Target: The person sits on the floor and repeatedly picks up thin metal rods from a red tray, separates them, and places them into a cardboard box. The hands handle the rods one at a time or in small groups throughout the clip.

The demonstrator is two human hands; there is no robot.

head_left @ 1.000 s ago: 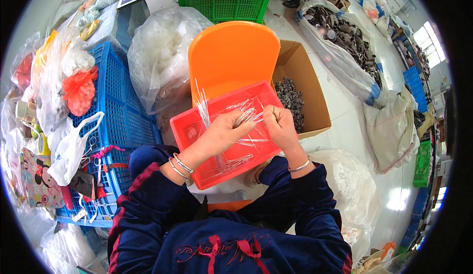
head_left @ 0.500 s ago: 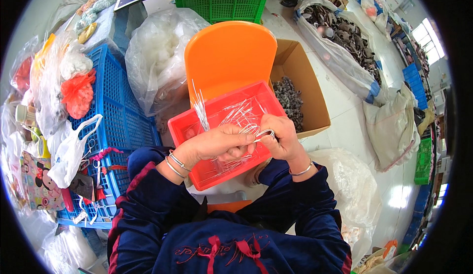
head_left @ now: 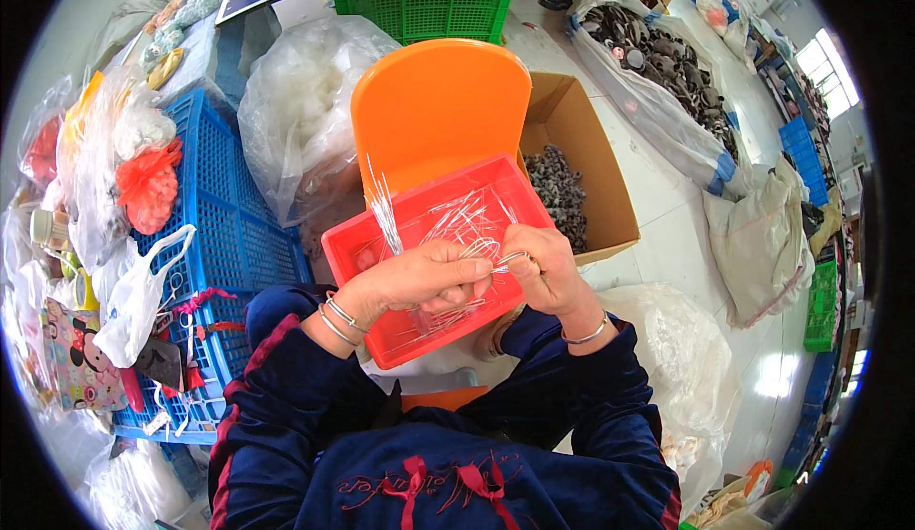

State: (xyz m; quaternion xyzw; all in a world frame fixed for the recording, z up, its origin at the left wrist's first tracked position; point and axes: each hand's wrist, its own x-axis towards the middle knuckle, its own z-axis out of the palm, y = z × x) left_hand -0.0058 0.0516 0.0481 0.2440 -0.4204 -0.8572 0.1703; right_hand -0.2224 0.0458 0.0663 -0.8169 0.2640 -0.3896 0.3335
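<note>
Over a red plastic tray [head_left: 374, 347], both my hands pinch one bent piece of thin white wire [head_left: 501, 262]. My left hand [head_left: 419, 278] is closed, gripping the wire between thumb and fingers. Close beside it, my right hand [head_left: 545, 268] is closed on the looped end, thumb on top. More white wires [head_left: 459, 217] lie loose and crossed in the tray, some with bent ends. An upright bunch of straight wires [head_left: 383, 215] leans out over the tray's left side. My fingers hide part of the held wire.
An orange chair [head_left: 443, 111] stands behind the tray. Right of it is a cardboard box [head_left: 606, 208] of grey fuzzy pieces. A blue crate [head_left: 212, 177] with hanging bags is at left, and a clear bag of white stuffing [head_left: 310, 101] sits between crate and chair.
My right hand has turned slightly, with its thumb lower over the wire loop, and the loop looks flatter. My left hand stays almost in place.
</note>
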